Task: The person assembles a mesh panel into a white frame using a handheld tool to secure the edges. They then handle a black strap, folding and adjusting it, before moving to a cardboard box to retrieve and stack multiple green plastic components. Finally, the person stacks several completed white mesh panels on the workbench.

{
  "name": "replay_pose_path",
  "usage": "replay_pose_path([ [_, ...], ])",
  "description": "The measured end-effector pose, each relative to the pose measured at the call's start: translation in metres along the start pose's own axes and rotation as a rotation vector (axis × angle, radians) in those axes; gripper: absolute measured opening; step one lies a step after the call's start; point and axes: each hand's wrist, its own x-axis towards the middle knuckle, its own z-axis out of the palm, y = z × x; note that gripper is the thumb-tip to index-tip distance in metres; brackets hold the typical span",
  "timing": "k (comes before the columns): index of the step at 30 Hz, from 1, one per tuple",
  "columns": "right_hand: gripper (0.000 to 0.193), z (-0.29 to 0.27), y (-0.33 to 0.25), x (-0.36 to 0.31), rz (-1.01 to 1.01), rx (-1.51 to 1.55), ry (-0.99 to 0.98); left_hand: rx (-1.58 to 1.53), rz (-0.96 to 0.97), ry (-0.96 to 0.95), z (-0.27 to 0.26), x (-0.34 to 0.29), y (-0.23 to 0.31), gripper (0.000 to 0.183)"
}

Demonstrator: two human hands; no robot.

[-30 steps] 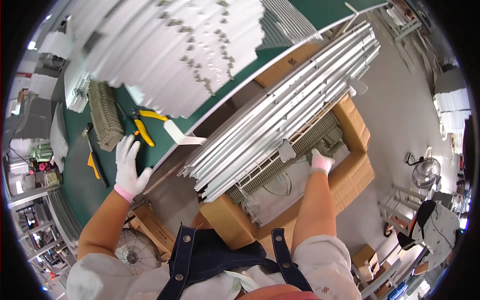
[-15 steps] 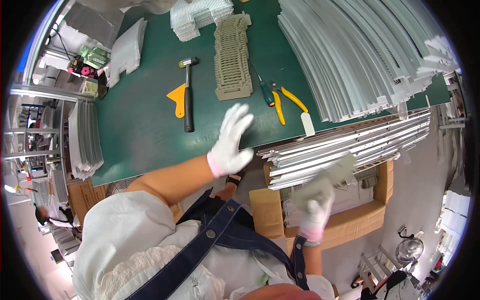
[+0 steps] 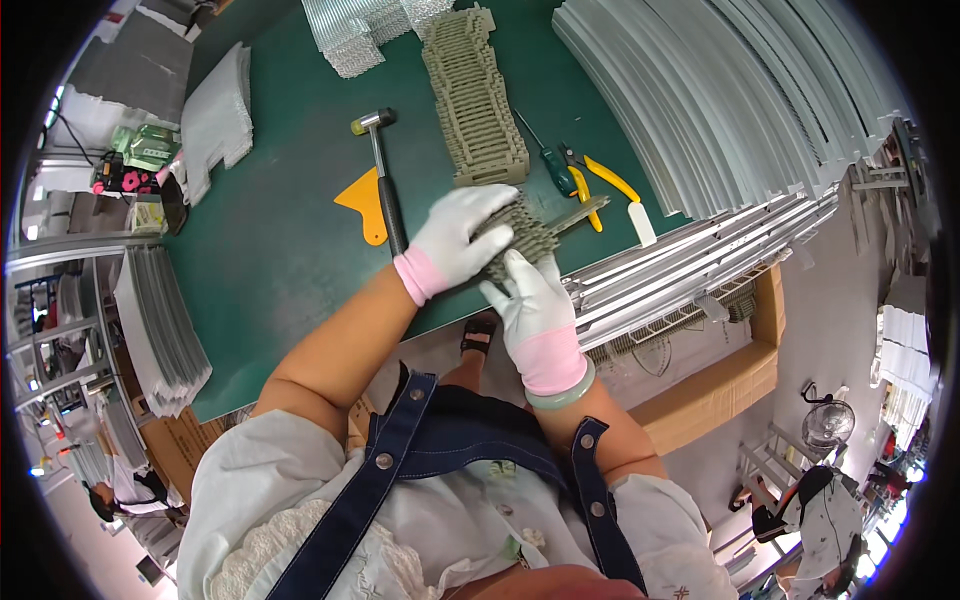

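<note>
Both my hands wear white gloves with pink cuffs and meet at the near edge of the green table. My left hand (image 3: 455,238) grips a bundle of grey-beige ribbed plastic pieces (image 3: 522,226) from its left side. My right hand (image 3: 536,308) holds the same bundle from below and near. One thin flat piece juts out of it to the right, toward the yellow-handled cutters (image 3: 612,180). Just beyond my hands lies a long row of matching grey-beige pieces (image 3: 470,110). The fingertips behind the bundle are partly hidden.
Left of the row lie a black-handled hammer (image 3: 389,200) and an orange scraper (image 3: 366,208). A green screwdriver (image 3: 557,170) lies right of it. Long white metal strips (image 3: 720,100) are stacked at right, above an open cardboard box (image 3: 715,395). Silver bubble-wrap (image 3: 350,35) lies far off.
My right hand has come up from the box with the grey-beige pieces to the table edge. My left hand, open before, has closed on them. The view has shifted slightly.
</note>
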Motion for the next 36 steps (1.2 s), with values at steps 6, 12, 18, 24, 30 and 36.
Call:
replay_pose_path([
  [6,0.032,0.001,0.01,0.015,0.112,0.278,-0.209,0.048,-0.041,0.047,-0.02,0.002,0.003,0.053],
  [12,0.042,-0.04,-0.021,0.021,0.048,-0.494,-0.217,0.325,-0.016,-0.143,-0.023,-0.006,0.013,0.096],
  [18,0.052,-0.05,-0.048,0.06,-1.083,-1.706,0.124,0.295,-0.11,-0.109,-0.011,0.0,0.018,0.091],
  [24,0.016,-0.054,-0.065,0.097,-1.133,-1.751,0.113,0.497,-0.077,0.064,0.006,0.007,0.017,0.088],
  [30,0.021,-0.057,-0.09,0.09,-1.296,-1.502,0.319,0.499,-0.116,-0.053,0.002,0.004,0.028,0.106],
  [36,0.028,-0.04,-0.08,0.079,-1.337,-1.151,0.211,0.366,-0.281,0.172,0.033,-0.005,0.003,0.129],
])
